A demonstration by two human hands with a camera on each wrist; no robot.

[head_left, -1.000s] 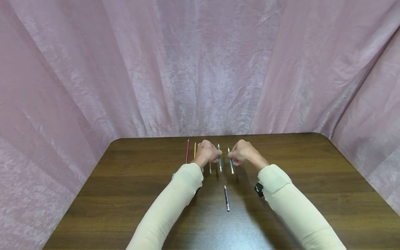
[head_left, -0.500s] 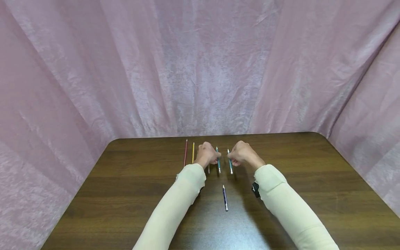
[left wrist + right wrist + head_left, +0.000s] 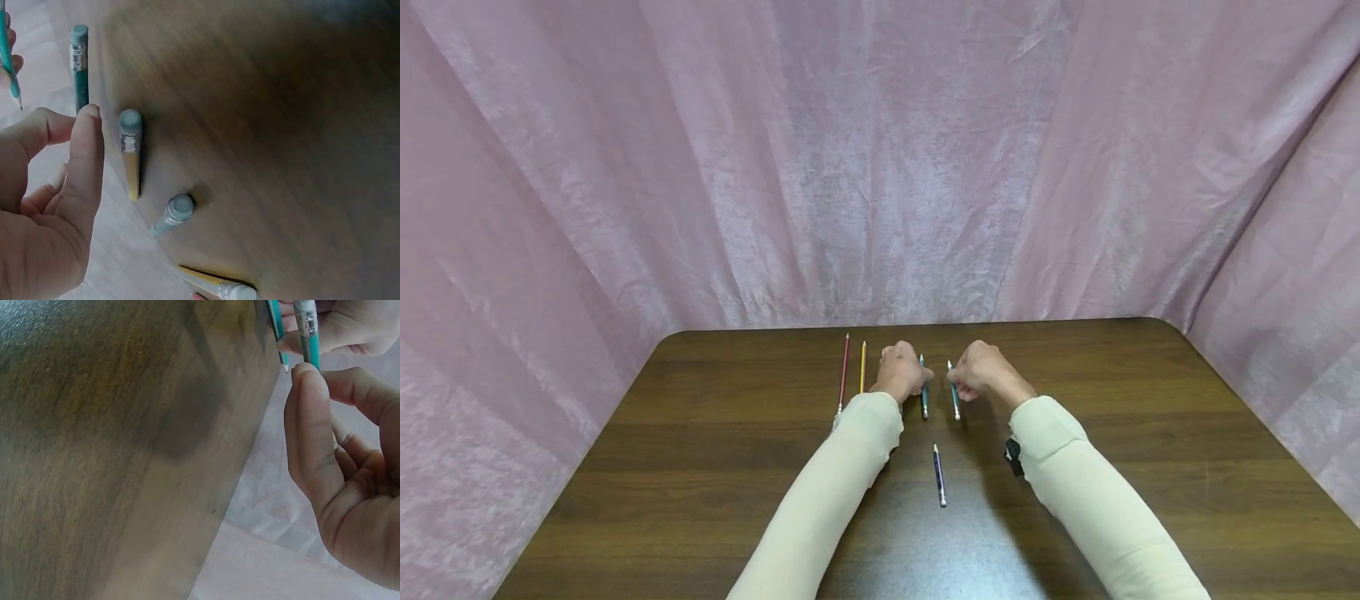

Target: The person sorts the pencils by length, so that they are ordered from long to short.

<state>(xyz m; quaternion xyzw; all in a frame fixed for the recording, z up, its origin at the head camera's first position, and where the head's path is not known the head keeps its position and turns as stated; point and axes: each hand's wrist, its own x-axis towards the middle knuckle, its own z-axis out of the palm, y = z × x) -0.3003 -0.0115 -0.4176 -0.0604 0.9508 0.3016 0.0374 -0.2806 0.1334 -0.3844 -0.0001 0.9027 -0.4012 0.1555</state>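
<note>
My left hand pinches a green pencil between thumb and forefinger, eraser end toward me. To its right, my right hand pinches a teal pencil the same way. The two pencils are held roughly parallel, a small gap apart. Just left of the left hand, a yellow pencil and a red pencil lie on the table. Close by the left fingers in the left wrist view are a yellow-bodied pencil and one with a grey-green eraser; the head view hides these behind the hand.
Nearer to me on the brown wooden table lies a dark blue pencil, tip pointing away. Pink curtains hang behind the table's far edge and at the sides.
Both held pencils have come slightly nearer to me. My left hand has shifted a little right relative to the red and yellow pencils. Both hands keep their pinch.
</note>
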